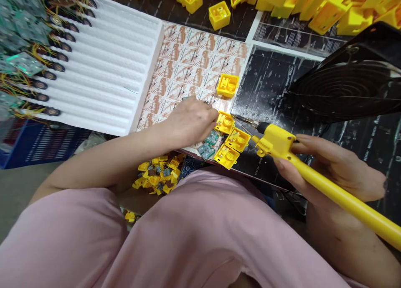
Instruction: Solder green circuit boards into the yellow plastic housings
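My right hand (328,166) is wrapped round a yellow soldering tool (278,141), its dark tip pointing left at a small open yellow housing (225,123). Bent fingers of my left hand (196,121) touch the left edge of that housing; whether they pinch something small is hidden. Just below it two more yellow housings (237,139) (227,156) sit side by side, with green circuit boards (206,150) at their left. Another yellow housing (228,85) lies farther up on the patterned sheet (188,66).
A white ridged foam tray (115,62) at the left bears wired boards (26,64) with round parts. Yellow housings (219,15) line the back. A black fan (347,79) stands at the right. Yellow pieces (158,175) lie below the table edge, and a blue crate (40,144) sits lower left.
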